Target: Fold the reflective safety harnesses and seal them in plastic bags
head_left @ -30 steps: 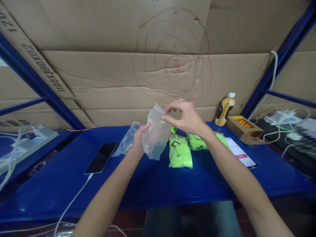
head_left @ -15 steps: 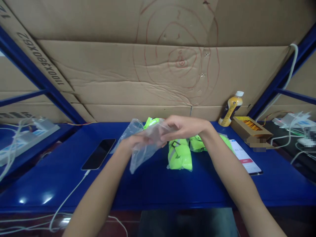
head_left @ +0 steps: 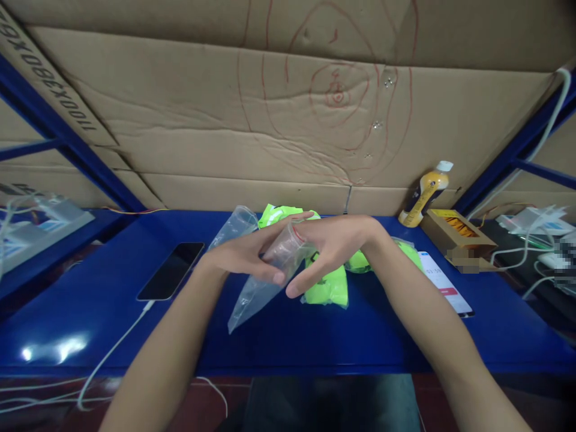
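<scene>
A clear bag [head_left: 254,294] is held in the air above the table [head_left: 351,345], mouth up between both hands, its narrow end hung down toward the front left. The bag is pinched by the left hand [head_left: 249,252], thumb in front and fingers behind, presumably so the thin film doesn't slip. The right hand [head_left: 335,240] is arched at the mouth, by the red strip, thumb stuck out free; whether film is gripped by its fingers can't be told (tips hidden). The rounded mouth suggests it is being kept spread. A second bag [head_left: 238,222] is laid flat behind the left wrist, within easy reach. A green bundle [head_left: 274,213] is set just behind the hands, likely for the same reason; a wrapped bundle [head_left: 333,291] sits in front of the right hand, another [head_left: 360,262] behind the right forearm. The dark phone [head_left: 173,271] is parked at left, probably because of its cable [head_left: 119,345]; the lit phone [head_left: 445,282] is at right, face up, readable at a glance.
</scene>
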The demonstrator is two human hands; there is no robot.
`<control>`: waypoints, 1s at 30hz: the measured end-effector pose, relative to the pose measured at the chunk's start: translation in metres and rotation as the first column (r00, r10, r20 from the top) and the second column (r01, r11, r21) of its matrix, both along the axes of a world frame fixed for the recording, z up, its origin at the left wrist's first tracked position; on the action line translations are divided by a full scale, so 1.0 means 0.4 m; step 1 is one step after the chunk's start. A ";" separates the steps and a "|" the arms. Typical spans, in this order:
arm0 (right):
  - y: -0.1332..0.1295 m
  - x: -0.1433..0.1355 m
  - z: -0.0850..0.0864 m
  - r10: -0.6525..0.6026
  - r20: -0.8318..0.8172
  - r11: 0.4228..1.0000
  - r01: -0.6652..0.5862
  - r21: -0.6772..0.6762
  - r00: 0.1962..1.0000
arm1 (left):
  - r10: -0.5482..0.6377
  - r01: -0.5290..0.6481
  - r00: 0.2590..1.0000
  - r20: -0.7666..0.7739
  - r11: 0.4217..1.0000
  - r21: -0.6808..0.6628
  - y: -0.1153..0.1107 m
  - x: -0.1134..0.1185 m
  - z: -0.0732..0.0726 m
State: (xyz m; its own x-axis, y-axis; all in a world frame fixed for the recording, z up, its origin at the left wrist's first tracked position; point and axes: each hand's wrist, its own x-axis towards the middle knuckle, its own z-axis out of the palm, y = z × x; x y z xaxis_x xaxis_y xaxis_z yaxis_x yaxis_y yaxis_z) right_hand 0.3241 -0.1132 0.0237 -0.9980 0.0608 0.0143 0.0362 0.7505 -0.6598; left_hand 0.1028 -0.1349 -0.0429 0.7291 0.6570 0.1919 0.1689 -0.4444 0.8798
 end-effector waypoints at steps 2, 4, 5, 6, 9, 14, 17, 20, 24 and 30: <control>-0.007 -0.003 0.010 -0.044 0.061 0.999 0.044 0.008 0.997 | 0.030 -0.027 0.998 -0.047 0.998 0.060 0.000 -0.002 0.001; -0.008 0.011 0.028 -0.076 0.052 0.997 0.076 0.016 0.996 | 0.049 -0.047 0.998 -0.043 0.998 0.048 0.003 -0.012 0.002; -0.002 0.024 0.038 -0.083 0.008 0.997 0.083 -0.003 0.996 | 0.058 -0.057 0.998 -0.038 0.998 0.025 0.005 -0.020 0.003; 0.010 0.040 0.046 -0.097 -0.059 0.995 0.095 -0.040 0.994 | 0.069 -0.068 0.997 -0.040 0.998 0.008 0.007 -0.030 0.006; 0.087 0.080 0.035 -0.324 -0.245 0.941 0.284 -0.184 0.914 | 0.160 -0.155 0.980 -0.119 0.986 0.057 0.003 -0.056 0.023; 0.256 0.052 -0.119 -0.892 0.028 0.452 0.886 0.103 0.451 | 0.627 -0.368 0.585 -0.514 0.770 0.521 -0.056 -0.023 0.044; 0.304 0.004 -0.215 -0.933 0.151 0.346 0.929 0.127 0.327 | 0.681 -0.248 0.378 -0.627 0.727 0.640 -0.080 0.036 0.019; 0.320 -0.029 -0.264 -0.945 0.208 0.277 0.955 0.103 0.252 | 0.637 -0.147 0.300 -0.710 0.767 0.625 -0.074 0.085 -0.016; 0.327 -0.033 -0.271 -0.972 0.155 0.184 0.983 0.025 0.178 | 0.634 -0.150 0.275 -0.723 0.771 0.619 -0.053 0.104 -0.042; 0.288 0.023 -0.209 -0.969 -0.231 0.104 0.993 -0.060 0.087 | 0.685 -0.165 0.307 -0.661 0.722 0.672 -0.050 0.108 -0.061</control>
